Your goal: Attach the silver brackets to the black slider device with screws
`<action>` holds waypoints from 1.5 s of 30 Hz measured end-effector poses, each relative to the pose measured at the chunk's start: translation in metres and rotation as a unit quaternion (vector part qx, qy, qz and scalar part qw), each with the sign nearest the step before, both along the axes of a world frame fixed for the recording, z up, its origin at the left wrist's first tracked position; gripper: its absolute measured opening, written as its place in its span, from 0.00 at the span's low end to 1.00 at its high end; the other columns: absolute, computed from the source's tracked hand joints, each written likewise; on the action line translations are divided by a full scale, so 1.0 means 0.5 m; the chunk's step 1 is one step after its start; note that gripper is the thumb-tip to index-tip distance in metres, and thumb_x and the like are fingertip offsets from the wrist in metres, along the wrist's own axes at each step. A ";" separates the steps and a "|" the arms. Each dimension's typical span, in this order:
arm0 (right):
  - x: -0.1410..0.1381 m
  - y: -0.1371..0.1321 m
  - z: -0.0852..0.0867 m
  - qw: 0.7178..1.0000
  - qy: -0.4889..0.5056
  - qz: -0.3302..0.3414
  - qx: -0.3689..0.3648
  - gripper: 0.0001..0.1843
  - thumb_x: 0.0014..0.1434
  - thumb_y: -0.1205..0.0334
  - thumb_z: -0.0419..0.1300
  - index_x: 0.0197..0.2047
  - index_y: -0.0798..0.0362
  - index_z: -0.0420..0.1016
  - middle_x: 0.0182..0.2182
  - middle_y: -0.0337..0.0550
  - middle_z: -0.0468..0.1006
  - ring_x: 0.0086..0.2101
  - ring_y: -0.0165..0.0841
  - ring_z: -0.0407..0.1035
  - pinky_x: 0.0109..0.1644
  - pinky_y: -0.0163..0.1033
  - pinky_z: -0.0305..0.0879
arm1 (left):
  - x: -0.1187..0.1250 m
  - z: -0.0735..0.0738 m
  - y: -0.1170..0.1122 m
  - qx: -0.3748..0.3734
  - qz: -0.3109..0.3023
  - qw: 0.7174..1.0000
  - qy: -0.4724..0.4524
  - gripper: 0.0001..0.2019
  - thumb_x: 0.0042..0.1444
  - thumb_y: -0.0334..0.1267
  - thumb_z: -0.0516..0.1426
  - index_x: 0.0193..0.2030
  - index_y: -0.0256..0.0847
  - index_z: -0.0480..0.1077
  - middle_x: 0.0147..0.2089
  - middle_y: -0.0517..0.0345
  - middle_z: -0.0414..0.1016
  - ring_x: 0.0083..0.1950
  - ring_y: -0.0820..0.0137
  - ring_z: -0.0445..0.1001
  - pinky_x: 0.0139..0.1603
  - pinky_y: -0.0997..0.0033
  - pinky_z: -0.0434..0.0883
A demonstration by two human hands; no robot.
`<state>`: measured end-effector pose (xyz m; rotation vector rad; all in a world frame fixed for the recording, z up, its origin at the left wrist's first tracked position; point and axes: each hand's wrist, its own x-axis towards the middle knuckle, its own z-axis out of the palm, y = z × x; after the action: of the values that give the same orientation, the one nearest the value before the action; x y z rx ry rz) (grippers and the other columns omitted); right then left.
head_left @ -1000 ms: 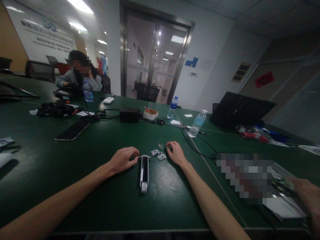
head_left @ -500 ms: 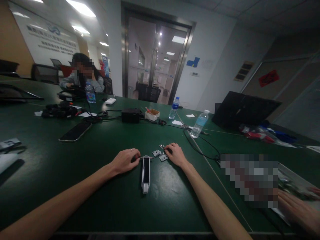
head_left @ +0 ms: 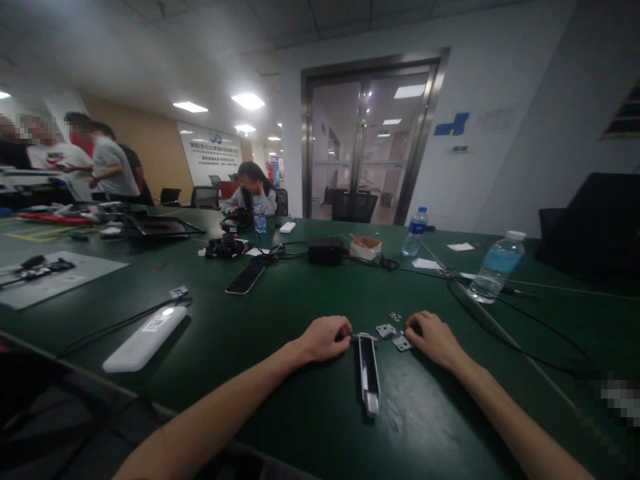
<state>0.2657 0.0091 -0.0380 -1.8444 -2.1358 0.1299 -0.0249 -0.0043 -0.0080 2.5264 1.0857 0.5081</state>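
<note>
While both forearms reached in from the bottom of the frame, the left hand [head_left: 323,339] lay curled on the dark green table [head_left: 300,293], its fingertips at a thin metal pin [head_left: 354,337] that stuck out from the top end of a long white-and-black plastic fitting [head_left: 369,373]. I cannot tell whether those fingers were pinching the pin or only touching it. The fitting lay flat on the table, just below and between the hands, with its long side pointing toward the lower edge of the frame.

The right hand [head_left: 433,340] rested loosely curled and held nothing visible, just beside two small perforated metal plates [head_left: 385,331] [head_left: 401,343]. A few tiny metal screws [head_left: 395,316] lay just above the plates.

Farther up the table sat a smartphone [head_left: 245,277], a black power adapter [head_left: 325,251] and a small cardboard box [head_left: 365,249]. A plastic water bottle [head_left: 495,268] lay at the right. A seated person [head_left: 253,190] faced the camera at the far end, and standing people [head_left: 113,153] gathered at the upper left of the frame.
</note>
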 end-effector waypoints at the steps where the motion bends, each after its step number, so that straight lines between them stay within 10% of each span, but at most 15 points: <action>1: -0.003 -0.002 0.003 1.000 -0.005 -0.008 -0.004 0.10 0.58 0.62 0.54 0.36 0.54 0.75 0.40 0.50 0.74 0.42 0.40 0.67 0.44 0.40 0.60 | 0.000 0.001 0.000 -0.012 0.003 1.000 -0.007 0.07 0.58 0.34 0.56 0.43 0.37 0.71 0.37 0.56 0.75 0.35 0.69 0.72 0.35 0.73 0.68; 19: -0.018 -0.028 0.060 0.992 -0.128 0.003 0.000 0.13 0.63 0.62 0.53 0.40 0.55 0.78 0.42 0.52 0.75 0.45 0.40 0.69 0.46 0.39 0.60 | -0.005 0.010 0.006 -0.029 -0.015 0.999 -0.033 0.10 0.62 0.38 0.54 0.45 0.37 0.74 0.37 0.57 0.75 0.32 0.72 0.69 0.32 0.75 0.66; 32: 0.023 -0.015 0.045 0.993 -0.049 -0.032 -0.098 0.13 0.57 0.60 0.56 0.33 0.52 0.82 0.33 0.47 0.81 0.37 0.36 0.75 0.35 0.33 0.62 | -0.002 -0.008 0.022 -0.028 -0.019 0.998 -0.054 0.10 0.58 0.40 0.57 0.43 0.38 0.74 0.37 0.58 0.76 0.32 0.71 0.70 0.33 0.74 0.67; 45: 0.000 -0.035 0.055 0.999 -0.014 -0.017 -0.044 0.07 0.54 0.65 0.59 0.36 0.56 0.78 0.34 0.46 0.80 0.35 0.34 0.73 0.36 0.33 0.61 | 0.013 0.002 0.017 -0.127 0.025 0.987 -0.099 0.12 0.58 0.42 0.57 0.43 0.36 0.75 0.42 0.52 0.79 0.41 0.66 0.76 0.42 0.69 0.72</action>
<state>0.2656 -0.0083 -0.0107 -1.9420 -2.1490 0.1946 -0.0185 0.0041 -0.0071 2.1838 1.0669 0.5795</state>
